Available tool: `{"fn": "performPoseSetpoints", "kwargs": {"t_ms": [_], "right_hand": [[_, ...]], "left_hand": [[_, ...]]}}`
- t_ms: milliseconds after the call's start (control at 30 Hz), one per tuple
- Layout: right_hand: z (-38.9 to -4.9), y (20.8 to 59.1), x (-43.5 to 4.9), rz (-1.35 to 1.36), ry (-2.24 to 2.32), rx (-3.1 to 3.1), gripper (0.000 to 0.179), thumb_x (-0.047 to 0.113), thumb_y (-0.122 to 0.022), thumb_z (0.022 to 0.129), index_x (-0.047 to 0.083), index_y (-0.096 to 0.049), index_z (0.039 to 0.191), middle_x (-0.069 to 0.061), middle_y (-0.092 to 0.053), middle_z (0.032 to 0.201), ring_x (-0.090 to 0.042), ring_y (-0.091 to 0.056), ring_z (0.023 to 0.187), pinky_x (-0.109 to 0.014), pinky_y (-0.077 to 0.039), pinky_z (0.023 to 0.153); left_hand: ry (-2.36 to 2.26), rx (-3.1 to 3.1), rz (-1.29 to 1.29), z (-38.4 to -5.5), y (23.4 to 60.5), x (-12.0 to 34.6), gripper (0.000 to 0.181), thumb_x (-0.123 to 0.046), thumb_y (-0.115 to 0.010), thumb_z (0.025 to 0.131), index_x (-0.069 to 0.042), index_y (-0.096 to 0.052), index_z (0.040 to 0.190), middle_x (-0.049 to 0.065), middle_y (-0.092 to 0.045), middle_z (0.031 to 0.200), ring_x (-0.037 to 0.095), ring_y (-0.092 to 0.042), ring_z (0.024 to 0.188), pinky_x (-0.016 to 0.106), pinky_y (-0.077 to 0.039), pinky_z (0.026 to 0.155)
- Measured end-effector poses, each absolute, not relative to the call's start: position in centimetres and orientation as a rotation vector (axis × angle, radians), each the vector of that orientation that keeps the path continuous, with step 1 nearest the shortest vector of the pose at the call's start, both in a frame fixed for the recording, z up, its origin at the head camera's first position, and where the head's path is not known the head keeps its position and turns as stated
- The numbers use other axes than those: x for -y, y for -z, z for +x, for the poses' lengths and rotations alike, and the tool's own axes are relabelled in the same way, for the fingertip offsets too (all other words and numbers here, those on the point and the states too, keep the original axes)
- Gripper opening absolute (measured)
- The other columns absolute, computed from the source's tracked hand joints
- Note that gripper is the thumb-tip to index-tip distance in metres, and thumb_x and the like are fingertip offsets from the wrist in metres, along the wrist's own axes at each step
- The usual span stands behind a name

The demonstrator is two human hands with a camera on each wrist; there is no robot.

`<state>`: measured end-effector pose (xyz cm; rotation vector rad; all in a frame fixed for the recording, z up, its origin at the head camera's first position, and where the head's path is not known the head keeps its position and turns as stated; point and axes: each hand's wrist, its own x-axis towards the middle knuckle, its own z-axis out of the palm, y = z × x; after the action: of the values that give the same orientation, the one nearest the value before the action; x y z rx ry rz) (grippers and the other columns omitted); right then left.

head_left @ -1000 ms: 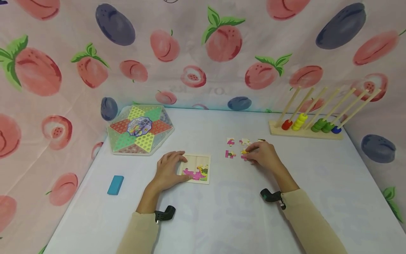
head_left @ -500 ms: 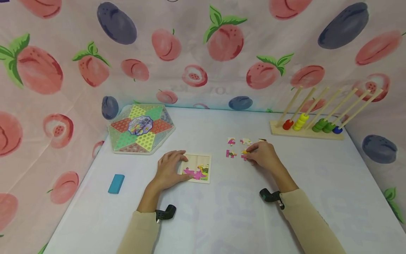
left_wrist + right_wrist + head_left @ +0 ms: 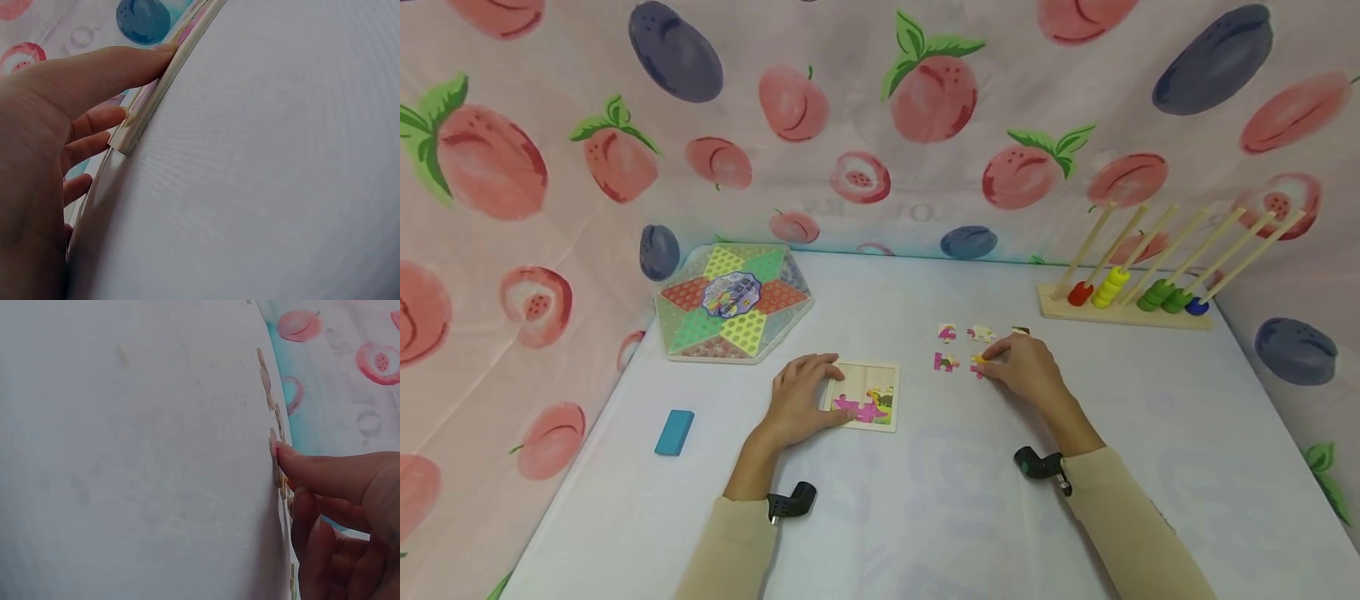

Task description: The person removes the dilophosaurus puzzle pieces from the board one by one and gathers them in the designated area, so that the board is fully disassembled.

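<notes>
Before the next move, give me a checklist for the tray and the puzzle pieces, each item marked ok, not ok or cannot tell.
1. Tray held: ok, the left hand grips its left side.
2. Right hand on a piece: ok, thumb and fingertips are at the yellow-and-pink piece.
3. That piece off the table: cannot tell.
4. Room in the tray: ok, its upper part shows bare wood.
5. Straight path to the tray free of loose pieces: not ok, the pink-and-green piece lies between.
</notes>
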<state>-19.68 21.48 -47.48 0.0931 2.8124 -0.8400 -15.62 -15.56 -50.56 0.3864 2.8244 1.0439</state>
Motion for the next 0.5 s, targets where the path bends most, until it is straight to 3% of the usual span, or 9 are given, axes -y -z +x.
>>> {"fn": "performPoseSetpoints", "kwargs": {"t_ms": [267, 500], "right_hand": [[-19.61, 47.48, -21.48, 0.110, 0.846, -2.791, 0.026, 0.027, -0.078, 0.088, 0.011, -0.078, 0.108, -0.017, -0.069, 0.130, -0.037, -0.059, 0.123, -0.045, -0.049, 0.087], [-19.57, 47.27, -21.46, 0.035, 0.843, -2.803, 0.028, 0.031, -0.077, 0.089, 0.012, -0.077, 0.109, -0.015, -0.072, 0.126, -0.036, -0.059, 0.125, -0.052, -0.048, 0.099]], "left_hand": [[-1.054, -2.819, 0.386, -15.64, 50.57, 15.64, 0.052, -0.036, -0.089, 0.075, -0.020, -0.062, 0.116, 0.004, -0.047, 0.158, 0.034, -0.027, 0.150, 0.059, -0.014, 0.121], [-1.050, -2.816, 0.384, -15.67, 50.44, 15.55, 0.051, -0.036, -0.089, 0.075, -0.020, -0.062, 0.116, 0.004, -0.047, 0.158, 0.034, -0.027, 0.150, 0.059, -0.014, 0.121]]}}
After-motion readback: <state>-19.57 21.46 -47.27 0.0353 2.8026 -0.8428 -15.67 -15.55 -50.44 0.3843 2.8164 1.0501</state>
